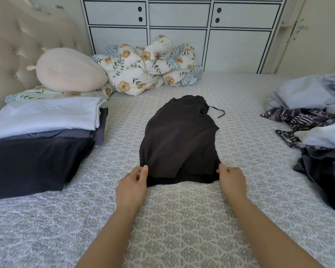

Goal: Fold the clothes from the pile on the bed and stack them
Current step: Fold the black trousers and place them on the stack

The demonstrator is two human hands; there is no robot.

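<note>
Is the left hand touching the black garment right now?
Touching. The head view shows the left hand pinching the near left corner of the black garment.

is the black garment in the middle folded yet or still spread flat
Partly folded: the black garment lies doubled lengthwise, one layer overlapping another, while the left hand and right hand pinch its near corners.
</note>
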